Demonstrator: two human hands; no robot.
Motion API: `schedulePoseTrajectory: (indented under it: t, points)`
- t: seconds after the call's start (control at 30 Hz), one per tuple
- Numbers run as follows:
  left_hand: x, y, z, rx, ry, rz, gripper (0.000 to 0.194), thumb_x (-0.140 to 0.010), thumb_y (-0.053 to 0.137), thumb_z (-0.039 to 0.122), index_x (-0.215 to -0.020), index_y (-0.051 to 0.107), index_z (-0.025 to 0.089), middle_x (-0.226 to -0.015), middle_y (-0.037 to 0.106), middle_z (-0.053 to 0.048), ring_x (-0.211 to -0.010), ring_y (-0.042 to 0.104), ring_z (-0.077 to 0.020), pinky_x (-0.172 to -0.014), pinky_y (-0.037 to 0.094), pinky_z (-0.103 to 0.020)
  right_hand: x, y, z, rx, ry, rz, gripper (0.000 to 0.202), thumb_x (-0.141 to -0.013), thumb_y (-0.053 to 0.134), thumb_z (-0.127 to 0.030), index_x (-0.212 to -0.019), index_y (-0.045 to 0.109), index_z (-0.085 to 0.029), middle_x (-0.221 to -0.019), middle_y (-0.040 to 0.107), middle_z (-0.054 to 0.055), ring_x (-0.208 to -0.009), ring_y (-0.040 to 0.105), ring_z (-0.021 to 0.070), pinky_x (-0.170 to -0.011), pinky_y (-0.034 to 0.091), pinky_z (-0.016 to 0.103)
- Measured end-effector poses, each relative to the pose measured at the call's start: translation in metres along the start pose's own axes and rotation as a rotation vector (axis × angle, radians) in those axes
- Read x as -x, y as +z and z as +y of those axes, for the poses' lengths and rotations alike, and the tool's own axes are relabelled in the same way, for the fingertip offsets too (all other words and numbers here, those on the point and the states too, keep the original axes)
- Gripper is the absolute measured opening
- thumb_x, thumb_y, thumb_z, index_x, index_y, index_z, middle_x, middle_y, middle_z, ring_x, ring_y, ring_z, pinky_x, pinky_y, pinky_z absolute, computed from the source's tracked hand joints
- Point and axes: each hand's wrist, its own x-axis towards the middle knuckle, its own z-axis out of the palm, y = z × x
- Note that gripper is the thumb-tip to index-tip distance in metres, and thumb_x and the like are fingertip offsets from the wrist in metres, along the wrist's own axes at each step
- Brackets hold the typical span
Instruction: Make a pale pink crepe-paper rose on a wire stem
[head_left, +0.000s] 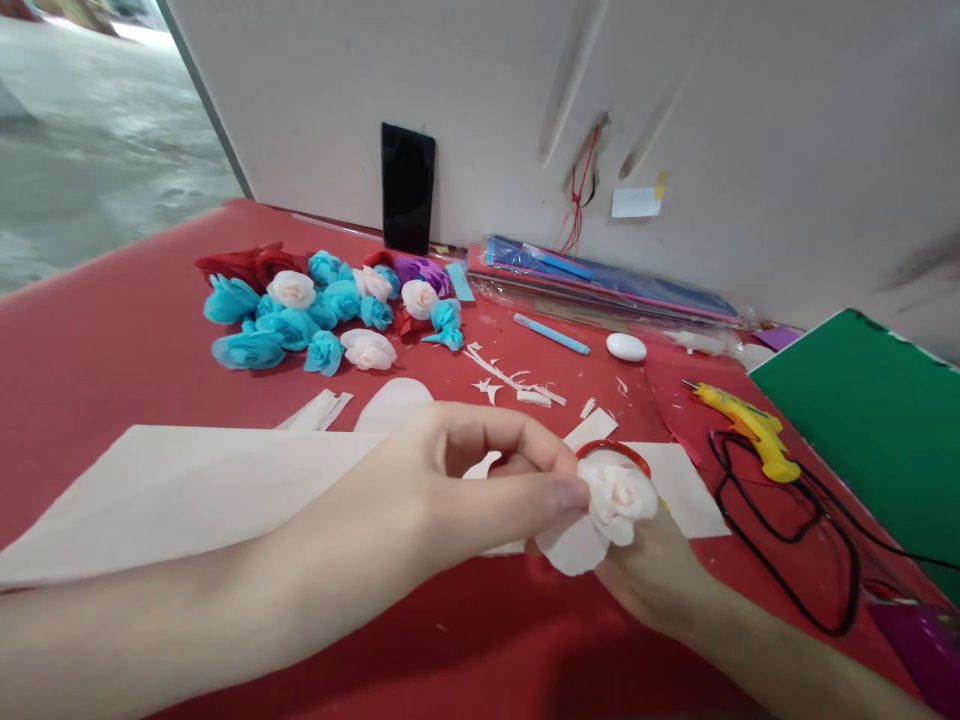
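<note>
A white paper flower (621, 497) with curled inner petals and a wide, flat outer petal is held up over the table. The thumb and fingers of my left hand (495, 480) pinch it at its left edge. Close behind and below the bloom, my right hand (652, 575) is closed around its underside; the flower covers most of those fingers. Just above the flower shows a red ring (616, 447), perhaps a scissors handle, partly hidden. White paper sheets (225, 490) lie under and beyond my hands, with a rounded paper piece (395, 402) beside them.
Blue, white, red and purple paper flowers (289, 328) cluster at the back left. A phone (409, 190) leans on the wall. Paper scraps (517, 383), a blue pen (551, 334) and a white oval object (626, 347) lie centrally. A yellow glue gun (750, 428) with black cord lies right, near a green board (877, 430).
</note>
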Motion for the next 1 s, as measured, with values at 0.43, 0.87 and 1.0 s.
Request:
schedulePoseTrajectory:
  t: [0.43,0.87,1.0]
  points:
    - [-0.002,-0.005,0.006,-0.019,0.008,-0.079,0.017,-0.088,0.065,0.039,-0.080,0.075,0.028,-0.081,0.069,0.007,-0.083,0.061,-0.0118,-0.076,0.049,-0.015,-0.009,-0.026,-0.041,0.859,-0.769,-0.103,0.019,-0.096,0.057,-0.019,-0.083,0.070,-0.016,-0.077,0.074,0.008,-0.073,0.055,0.0172,-0.064,0.051,0.030]
    - [0.007,0.005,0.018,-0.067,-0.048,-0.041,0.022,-0.076,0.076,0.046,-0.065,0.074,0.027,-0.072,0.069,0.005,-0.074,0.062,-0.0143,-0.075,0.052,-0.017,0.002,-0.010,-0.053,0.849,-0.649,-0.147,0.017,-0.085,0.052,-0.001,-0.083,0.064,-0.012,-0.071,0.069,0.006,-0.061,0.056,0.0130,-0.072,0.050,0.033]
    - [0.005,0.001,0.017,-0.103,-0.010,-0.079,0.025,-0.082,0.071,0.048,-0.069,0.076,0.027,-0.068,0.066,0.004,-0.067,0.059,-0.0123,-0.075,0.052,-0.017,0.004,-0.005,-0.055,0.786,-0.547,-0.155,0.020,-0.089,0.049,-0.004,-0.079,0.062,-0.014,-0.066,0.064,0.002,-0.058,0.051,0.0115,-0.070,0.050,0.031]
